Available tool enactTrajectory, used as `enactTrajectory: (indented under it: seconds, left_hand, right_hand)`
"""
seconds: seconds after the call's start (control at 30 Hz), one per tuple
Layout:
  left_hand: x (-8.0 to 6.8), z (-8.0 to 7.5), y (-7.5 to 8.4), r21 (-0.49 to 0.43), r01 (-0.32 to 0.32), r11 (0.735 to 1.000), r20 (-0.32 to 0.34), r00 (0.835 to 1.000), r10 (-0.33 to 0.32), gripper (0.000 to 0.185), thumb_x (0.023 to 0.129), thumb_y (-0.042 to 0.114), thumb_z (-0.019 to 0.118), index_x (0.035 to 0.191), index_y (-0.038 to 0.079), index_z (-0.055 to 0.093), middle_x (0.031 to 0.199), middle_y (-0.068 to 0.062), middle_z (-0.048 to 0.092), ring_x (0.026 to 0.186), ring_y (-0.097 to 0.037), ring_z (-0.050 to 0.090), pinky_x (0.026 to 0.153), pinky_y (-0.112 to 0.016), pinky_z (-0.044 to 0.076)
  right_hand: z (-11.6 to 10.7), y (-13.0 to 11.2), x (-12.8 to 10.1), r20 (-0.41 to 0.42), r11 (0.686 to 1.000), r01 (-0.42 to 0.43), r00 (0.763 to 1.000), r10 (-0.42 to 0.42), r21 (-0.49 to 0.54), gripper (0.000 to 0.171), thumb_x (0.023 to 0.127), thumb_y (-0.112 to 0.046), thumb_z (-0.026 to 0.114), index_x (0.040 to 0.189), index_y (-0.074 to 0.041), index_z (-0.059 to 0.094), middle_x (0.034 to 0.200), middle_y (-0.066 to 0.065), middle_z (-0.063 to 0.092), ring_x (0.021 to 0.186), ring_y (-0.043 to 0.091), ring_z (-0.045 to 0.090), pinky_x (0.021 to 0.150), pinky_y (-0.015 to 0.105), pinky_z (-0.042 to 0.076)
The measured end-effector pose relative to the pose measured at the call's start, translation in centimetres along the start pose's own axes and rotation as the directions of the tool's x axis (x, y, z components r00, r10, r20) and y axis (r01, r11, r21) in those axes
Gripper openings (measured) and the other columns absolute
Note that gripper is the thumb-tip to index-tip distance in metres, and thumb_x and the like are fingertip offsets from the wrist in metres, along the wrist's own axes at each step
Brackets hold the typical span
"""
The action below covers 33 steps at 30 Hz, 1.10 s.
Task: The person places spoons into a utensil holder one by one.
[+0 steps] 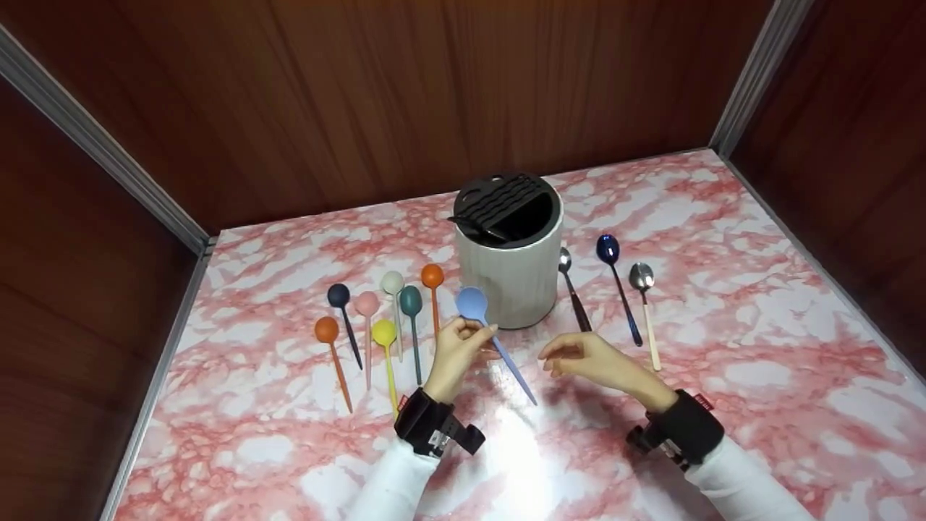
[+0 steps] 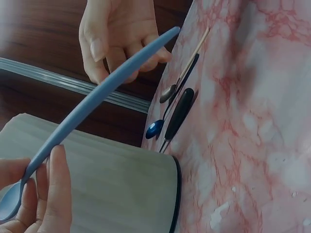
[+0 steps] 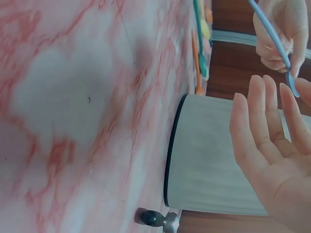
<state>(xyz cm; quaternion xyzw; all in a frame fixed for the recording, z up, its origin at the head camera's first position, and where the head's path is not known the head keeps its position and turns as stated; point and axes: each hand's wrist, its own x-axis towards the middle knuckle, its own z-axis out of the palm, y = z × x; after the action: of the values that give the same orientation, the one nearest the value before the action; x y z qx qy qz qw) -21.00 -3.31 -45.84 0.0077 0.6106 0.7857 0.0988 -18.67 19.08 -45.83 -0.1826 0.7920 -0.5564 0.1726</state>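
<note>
Left hand (image 1: 454, 356) fingers (image 2: 57, 187) pinch the light-blue plastic long-handled spoon (image 1: 494, 339) at the neck, right below the bowl; thumb and fingertips are closed round the thin stem. Spoon is lifted off the pink-and-white marbled tabletop (image 1: 759, 347), just in front of the white ribbed cylindrical utensil holder with the black slotted lid (image 1: 510, 250). Long axis runs diagonally: round bowl points up and away toward the holder's left flank, handle tip points down toward the person and to the right, ending between the two hands. In the left wrist view the handle (image 2: 104, 94) reads as a slightly curved bar going from the pinch out toward the other hand. Right hand (image 1: 589, 359) holds nothing; its fingers (image 3: 265, 121) are straight to loosely relaxed and lie close together, palm turned toward the holder, near the handle end but not touching it. Right of the holder, flat on the tabletop: a black-handled metal spoon (image 1: 573, 291), a dark-blue glossy spoon (image 1: 618, 286) and a silver spoon with a cream handle (image 1: 646, 311), bowls pointing away from the person. Left of the holder lies a cluster of seven coloured spoons (image 1: 380, 325) (orange, navy, pink, yellow, cream, teal, orange), roughly parallel, bowls also away. Both wrists wear black straps over white sleeves.
</note>
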Motion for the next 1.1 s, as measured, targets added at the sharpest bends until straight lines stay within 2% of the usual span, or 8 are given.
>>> enactTrajectory:
  seconds: [0.2,0.37,0.47,0.7,0.8,0.93,1.1]
  left_hand:
    - [-0.5,0.5,-0.2,-0.004,-0.005,1.000,-0.007,1.000,0.005,0.010,0.083,-0.001,0.061,0.083,0.002,0.050,0.068,0.000,0.057,0.058,-0.012,0.062,0.064,-0.035,0.059]
    - [-0.8,0.9,-0.3,-0.018,-0.007,1.000,0.017,1.000,0.008,0.010,0.083,0.000,0.061,0.084,0.000,0.051,0.070,-0.001,0.058,0.060,-0.011,0.063,0.071,-0.042,0.058]
    - [-0.9,1.1,-0.4,-0.025,-0.015,1.000,0.020,1.000,0.016,0.010,0.083,-0.001,0.061,0.084,-0.001,0.051,0.071,-0.002,0.057,0.062,-0.010,0.062,0.071,-0.040,0.058]
    - [-1.3,1.5,-0.4,-0.032,-0.021,0.999,0.033,0.999,0.022,0.010,0.083,-0.003,0.060,0.084,0.000,0.050,0.073,-0.001,0.057,0.065,-0.009,0.062,0.071,-0.037,0.058]
    - [-1.4,1.6,-0.4,-0.024,-0.023,0.999,0.042,0.999,0.024,0.011,0.083,-0.004,0.060,0.082,0.001,0.050,0.074,-0.001,0.057,0.066,-0.008,0.063,0.072,-0.038,0.058]
    - [-1.5,1.7,-0.4,0.005,-0.040,0.999,0.053,0.998,0.040,0.012,0.082,-0.005,0.060,0.081,0.001,0.050,0.073,0.000,0.057,0.068,-0.008,0.063,0.077,-0.046,0.056]
    - [-1.6,1.8,-0.4,0.036,-0.062,0.997,0.067,0.996,0.060,0.011,0.083,-0.004,0.061,0.082,-0.001,0.050,0.072,0.002,0.056,0.070,-0.007,0.063,0.075,-0.043,0.057]
  right_hand:
    - [0.5,0.1,0.1,0.044,0.999,0.007,0.999,-0.005,-0.052,0.028,0.086,-0.008,0.058,0.107,0.011,0.060,0.106,0.030,0.061,0.087,0.023,0.065,0.075,0.021,0.055]
    - [0.8,0.0,0.1,0.079,0.999,0.013,0.997,-0.008,-0.053,0.028,0.086,-0.007,0.058,0.108,0.009,0.061,0.105,0.027,0.062,0.086,0.017,0.065,0.077,0.036,0.057]
    - [0.9,0.1,0.1,0.088,0.999,0.022,0.996,-0.018,-0.042,0.026,0.086,-0.008,0.058,0.108,0.007,0.061,0.105,0.025,0.063,0.085,0.012,0.064,0.078,0.042,0.056]
    - [1.0,0.0,0.0,0.088,0.997,0.060,0.995,-0.056,-0.045,0.026,0.087,-0.007,0.055,0.106,0.010,0.060,0.105,0.028,0.062,0.083,0.002,0.061,0.074,0.024,0.056]
    - [1.0,-0.1,0.0,0.076,0.997,0.051,0.996,-0.046,-0.061,0.025,0.085,-0.004,0.054,0.105,0.011,0.061,0.104,0.028,0.063,0.080,0.003,0.060,0.072,0.027,0.057]
    - [1.1,-0.2,0.1,0.053,0.996,0.024,0.998,-0.020,-0.082,0.026,0.083,-0.003,0.054,0.104,0.010,0.062,0.102,0.026,0.064,0.076,0.003,0.059,0.070,0.031,0.057]
    - [1.3,-0.3,0.3,0.039,0.997,-0.002,0.999,0.005,-0.071,0.025,0.084,-0.005,0.055,0.103,0.008,0.064,0.101,0.024,0.065,0.078,0.003,0.060,0.071,0.022,0.055]
